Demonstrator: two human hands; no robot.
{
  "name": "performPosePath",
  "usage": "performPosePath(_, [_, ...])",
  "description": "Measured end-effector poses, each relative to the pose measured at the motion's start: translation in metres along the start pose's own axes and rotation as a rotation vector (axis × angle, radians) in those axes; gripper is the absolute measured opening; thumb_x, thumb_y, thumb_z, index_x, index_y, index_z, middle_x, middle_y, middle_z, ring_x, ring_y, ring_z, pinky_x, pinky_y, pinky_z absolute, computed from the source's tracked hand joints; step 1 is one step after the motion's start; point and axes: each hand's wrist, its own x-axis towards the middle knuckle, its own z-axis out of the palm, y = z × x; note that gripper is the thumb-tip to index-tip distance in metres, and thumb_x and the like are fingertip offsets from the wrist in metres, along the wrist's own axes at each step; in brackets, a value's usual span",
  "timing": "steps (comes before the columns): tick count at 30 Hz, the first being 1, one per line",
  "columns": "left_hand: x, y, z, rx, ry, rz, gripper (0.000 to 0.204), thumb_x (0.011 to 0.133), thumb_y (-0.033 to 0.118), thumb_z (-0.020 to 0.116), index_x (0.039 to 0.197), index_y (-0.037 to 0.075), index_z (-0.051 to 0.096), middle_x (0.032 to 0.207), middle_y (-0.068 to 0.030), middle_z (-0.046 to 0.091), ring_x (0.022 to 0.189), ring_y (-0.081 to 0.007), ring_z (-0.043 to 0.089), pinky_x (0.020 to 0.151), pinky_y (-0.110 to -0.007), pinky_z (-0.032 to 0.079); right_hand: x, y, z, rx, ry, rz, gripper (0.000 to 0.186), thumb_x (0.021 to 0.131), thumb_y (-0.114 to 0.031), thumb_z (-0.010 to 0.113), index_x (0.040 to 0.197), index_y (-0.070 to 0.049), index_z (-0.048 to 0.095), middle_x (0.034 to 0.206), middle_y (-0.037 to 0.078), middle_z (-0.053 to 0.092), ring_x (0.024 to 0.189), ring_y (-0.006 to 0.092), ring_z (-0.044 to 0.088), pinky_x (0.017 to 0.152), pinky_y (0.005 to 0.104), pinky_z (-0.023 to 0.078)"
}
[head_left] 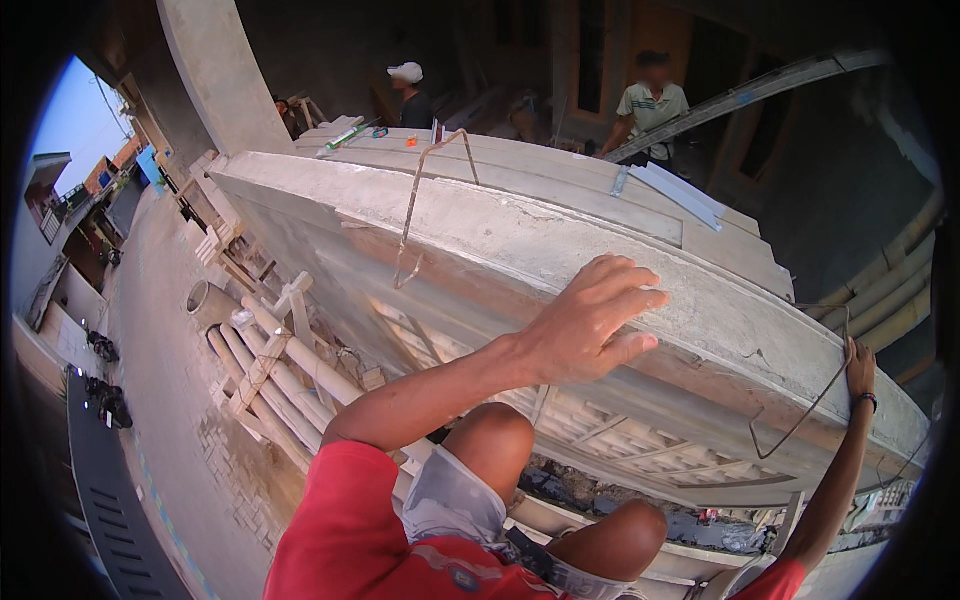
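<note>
Fingers (625,290) of the left hand (590,325) are spread wide and pressed flat on the grey concrete ledge (500,240), gripping nothing; the palm bears on the ledge's near edge where it drops away to the front face. The forearm comes up from a red sleeve (345,530) at the lower edge, above two bent bare knees.

Far to the left, well below the ledge, a paved street (165,380) runs past, with bamboo poles (265,375) and timber bracing lashed against the front face. A bent steel rod (425,190) loops up from the ledge's top near its left end and hangs down over the near edge. Behind it, along the far edge, lie light planks (560,175) with small tools (345,135) on them, and a person in a white cap (406,72) stands beyond. Further right, another person in a pale shirt (652,105) stands at the far edge beside a long slanted bar (760,85).

At the ledge's right end, the right hand (860,370) rests on the near edge, touching the top of a second bent steel rod (800,420) that hangs down the front face. Its fingers seem curled over the edge, but whether they clasp the rod cannot be told.
</note>
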Motion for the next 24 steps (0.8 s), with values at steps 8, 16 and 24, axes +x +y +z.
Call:
performPosePath(8, [-0.138, -0.036, -0.126, 0.159, 1.143, -0.327, 0.025, 0.094, 0.005, 0.048, 0.118, 0.001, 0.048, 0.107, -0.0184, 0.060, 0.098, -0.0228, 0.057, 0.094, -0.038, 0.040, 0.003, 0.016, 0.008, -0.005, -0.061, -0.020, 0.047, 0.098, -0.038, 0.045, 0.125, -0.001, 0.056, 0.123, 0.023, 0.056, 0.117, 0.0370, 0.049, 0.104, 0.0419, 0.034])
performPosePath(16, [-0.196, -0.073, -0.125, 0.198, 1.062, -0.886, 0.039, 0.092, 0.008, 0.051, 0.128, 0.000, 0.039, 0.124, -0.0163, 0.046, 0.110, -0.0219, 0.046, 0.098, -0.039, 0.037, 0.044, 0.011, -0.098, 0.387, 0.485, 0.053, 0.052, 0.099, -0.037, 0.048, 0.138, -0.003, 0.046, 0.138, 0.015, 0.050, 0.129, 0.0250, 0.047, 0.108, 0.0359, 0.034])
performPosePath(24, [-0.154, -0.037, -0.017, 0.299, 0.686, -0.821, 0.071, 0.088, 0.022, 0.064, 0.142, 0.001, 0.022, 0.141, -0.0213, 0.020, 0.133, -0.0296, 0.025, 0.110, -0.049, 0.022, 0.010, -0.367, -0.160, 0.358, 0.213, -0.503, 0.034, 0.095, -0.024, 0.057, 0.122, -0.004, 0.059, 0.107, 0.013, 0.064, 0.102, 0.0220, 0.059, 0.093, 0.0341, 0.044])
